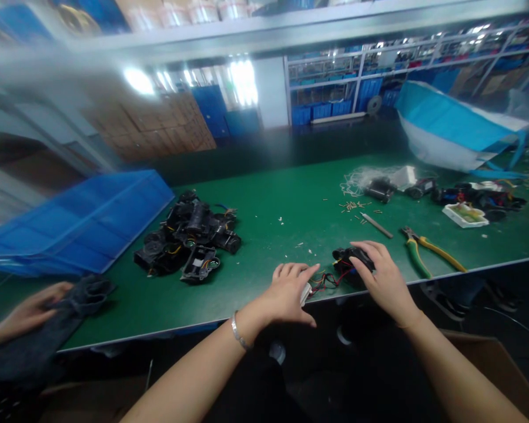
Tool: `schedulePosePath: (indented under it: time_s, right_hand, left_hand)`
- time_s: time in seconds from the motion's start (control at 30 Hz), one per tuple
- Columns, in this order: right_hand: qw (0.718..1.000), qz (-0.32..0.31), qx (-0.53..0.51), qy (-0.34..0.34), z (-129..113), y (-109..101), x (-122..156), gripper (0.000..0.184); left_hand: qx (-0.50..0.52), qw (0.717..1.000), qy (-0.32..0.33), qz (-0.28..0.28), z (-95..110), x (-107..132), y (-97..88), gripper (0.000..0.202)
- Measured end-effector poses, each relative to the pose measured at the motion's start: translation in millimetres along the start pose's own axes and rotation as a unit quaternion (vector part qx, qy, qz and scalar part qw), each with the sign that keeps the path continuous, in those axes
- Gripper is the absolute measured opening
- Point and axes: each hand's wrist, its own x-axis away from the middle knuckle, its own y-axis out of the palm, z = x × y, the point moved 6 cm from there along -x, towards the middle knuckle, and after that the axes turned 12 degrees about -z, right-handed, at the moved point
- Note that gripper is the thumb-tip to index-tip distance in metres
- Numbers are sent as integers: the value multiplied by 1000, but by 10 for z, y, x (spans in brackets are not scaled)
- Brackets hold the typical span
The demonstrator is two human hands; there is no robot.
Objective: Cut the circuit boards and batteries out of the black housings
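My right hand (381,276) grips a black plastic housing (350,257) at the table's front edge, thumb and fingers around it. Red, black and yellow wires (328,282) run from the housing toward my left hand (291,291). That hand is open, its thumb and index finger spread wide. A white part (305,294) shows by its palm, mostly hidden; whether the palm touches it I cannot tell. Right of my right hand lie pliers (423,249) with green and yellow handles. Farther back is a thin grey pen-like tool (377,225).
Black housings (198,229) are piled left of centre, beside a blue bin (79,223). Small screws (353,206), more black parts (480,197) and a blue-white bag (458,129) are at the right. Another person's hand (35,308) rests on dark cloth at far left.
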Motion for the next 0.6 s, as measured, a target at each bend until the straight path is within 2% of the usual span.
schedulePosePath:
  time_s: [0.07, 0.17, 0.23, 0.3, 0.37, 0.47, 0.53, 0.6]
  right_hand:
    - [1000, 17, 2, 7, 33, -22, -5, 34]
    - [999, 44, -4, 12, 114, -54, -16, 34]
    - [996, 76, -19, 36, 260, -86, -34, 37]
    - [988, 111, -52, 90, 484, -105, -55, 42]
    - [975, 132, -106, 146, 705, -76, -73, 47]
    - [950, 116, -235, 170, 860, 91, -109, 52]
    - [940, 80, -290, 161, 827, 240, -129, 52]
    - [951, 41, -270, 148, 734, 354, -139, 51]
  left_hand:
    - [-12, 1000, -23, -5, -67, 34, 17, 119]
    - [32, 998, -47, 26, -194, 47, -24, 109]
    - [101, 993, -28, 63, -238, 47, -86, 100]
    - [225, 970, -5, 92, -276, 48, -142, 91]
    - [403, 911, 16, 93, -303, 35, -146, 83]
    - [640, 765, 51, 62, -276, -13, -88, 69]
    - [726, 683, 60, 58, -264, -50, -57, 61]
    - [773, 628, 58, 68, -280, -87, -38, 55]
